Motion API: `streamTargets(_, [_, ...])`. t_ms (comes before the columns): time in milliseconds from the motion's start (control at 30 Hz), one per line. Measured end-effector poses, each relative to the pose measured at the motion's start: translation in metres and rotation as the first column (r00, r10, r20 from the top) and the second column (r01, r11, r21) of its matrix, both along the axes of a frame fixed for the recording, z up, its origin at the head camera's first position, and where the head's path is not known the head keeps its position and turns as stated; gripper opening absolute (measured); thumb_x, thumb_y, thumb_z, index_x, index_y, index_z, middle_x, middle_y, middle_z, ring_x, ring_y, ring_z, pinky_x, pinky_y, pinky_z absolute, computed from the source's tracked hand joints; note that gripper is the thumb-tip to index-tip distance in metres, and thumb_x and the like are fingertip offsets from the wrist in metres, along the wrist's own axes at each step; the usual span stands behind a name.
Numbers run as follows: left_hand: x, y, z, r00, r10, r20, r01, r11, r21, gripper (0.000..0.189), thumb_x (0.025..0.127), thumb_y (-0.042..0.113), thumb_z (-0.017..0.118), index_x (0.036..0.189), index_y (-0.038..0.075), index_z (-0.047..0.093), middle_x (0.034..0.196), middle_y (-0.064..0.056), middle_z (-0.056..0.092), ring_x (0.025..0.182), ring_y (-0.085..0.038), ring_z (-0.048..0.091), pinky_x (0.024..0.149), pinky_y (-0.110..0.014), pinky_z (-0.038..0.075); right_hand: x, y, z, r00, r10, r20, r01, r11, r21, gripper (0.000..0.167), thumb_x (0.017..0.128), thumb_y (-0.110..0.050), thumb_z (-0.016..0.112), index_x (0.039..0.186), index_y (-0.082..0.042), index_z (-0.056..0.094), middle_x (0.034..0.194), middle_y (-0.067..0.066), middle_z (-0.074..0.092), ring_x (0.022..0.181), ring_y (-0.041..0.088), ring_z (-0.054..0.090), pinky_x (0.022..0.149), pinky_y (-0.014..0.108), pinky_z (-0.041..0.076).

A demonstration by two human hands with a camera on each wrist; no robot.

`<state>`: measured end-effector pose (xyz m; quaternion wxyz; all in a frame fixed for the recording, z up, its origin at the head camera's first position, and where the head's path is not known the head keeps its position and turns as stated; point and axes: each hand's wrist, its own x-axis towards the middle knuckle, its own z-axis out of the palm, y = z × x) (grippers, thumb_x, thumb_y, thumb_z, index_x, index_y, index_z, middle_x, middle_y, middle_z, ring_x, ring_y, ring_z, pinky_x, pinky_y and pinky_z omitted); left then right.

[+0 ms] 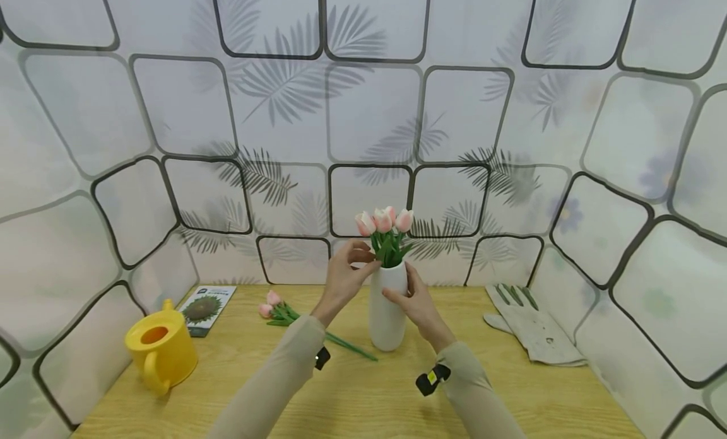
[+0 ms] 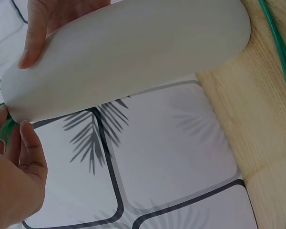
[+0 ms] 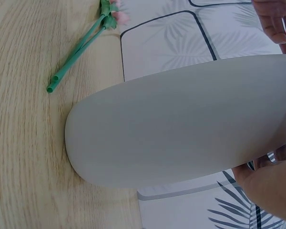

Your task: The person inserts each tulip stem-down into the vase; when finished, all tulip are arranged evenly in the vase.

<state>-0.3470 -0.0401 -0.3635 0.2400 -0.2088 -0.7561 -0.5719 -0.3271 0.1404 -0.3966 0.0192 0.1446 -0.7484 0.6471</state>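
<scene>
A tall white vase point(image 1: 387, 322) stands upright on the wooden table, with several pink-and-white tulips point(image 1: 384, 221) rising from its mouth. At the rim, my left hand point(image 1: 348, 276) pinches the green stems and leaves point(image 2: 8, 129) of the tulips between thumb and fingers. My right hand point(image 1: 419, 305) grips the vase's upper right side, thumb across the front and fingers partly hidden behind it. To the left of the vase lie loose pink tulips point(image 1: 274, 300), their green stems point(image 3: 76, 55) reaching toward its base, partly behind my left forearm.
A yellow watering can point(image 1: 170, 354) stands at the table's left, in front of a seed packet point(image 1: 206, 308) with a flower picture. A pair of pale gardening gloves point(image 1: 534, 328) lies at the right. Patterned walls point(image 1: 289, 130) enclose the back and both sides of the table point(image 1: 363, 401).
</scene>
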Motion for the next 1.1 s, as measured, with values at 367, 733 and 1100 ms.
streamTargets(367, [-0.004,-0.026,-0.016,1.0,0.021,-0.017,-0.02,0.996,0.085,0.02,0.085,0.016,0.078,0.101,0.01,0.067,0.085,-0.013,0.074,0.072,-0.017,0.069,0.059,-0.021,0.053,0.0,0.0,0.002,1.0,0.0,-0.002,0.0,1.0,0.006,0.082,0.092,-0.019,0.07,0.157,-0.014,0.018,0.154,0.017,0.037,0.137,0.039,0.041,0.11,0.058,0.037])
streamTargets(733, [-0.004,-0.062,-0.046,0.988,-0.06,0.142,0.048,0.995,0.086,0.015,0.091,0.019,0.072,0.094,0.005,0.069,0.085,-0.022,0.071,0.071,-0.02,0.067,0.06,-0.035,0.056,0.001,0.001,0.0,1.0,0.0,0.011,0.0,1.0,0.002,0.083,0.092,-0.018,0.07,0.157,-0.014,0.018,0.154,0.018,0.036,0.139,0.039,0.04,0.111,0.058,0.036])
streamTargets(1100, [-0.009,-0.097,-0.075,0.956,-0.093,0.277,0.071,0.993,0.089,0.024,0.092,0.025,0.071,0.101,0.003,0.069,0.092,-0.021,0.07,0.076,-0.017,0.066,0.062,-0.028,0.055,0.003,0.001,0.002,1.0,-0.005,0.002,0.005,1.0,0.005,0.082,0.092,-0.017,0.07,0.156,-0.013,0.019,0.154,0.018,0.036,0.139,0.039,0.039,0.112,0.058,0.035])
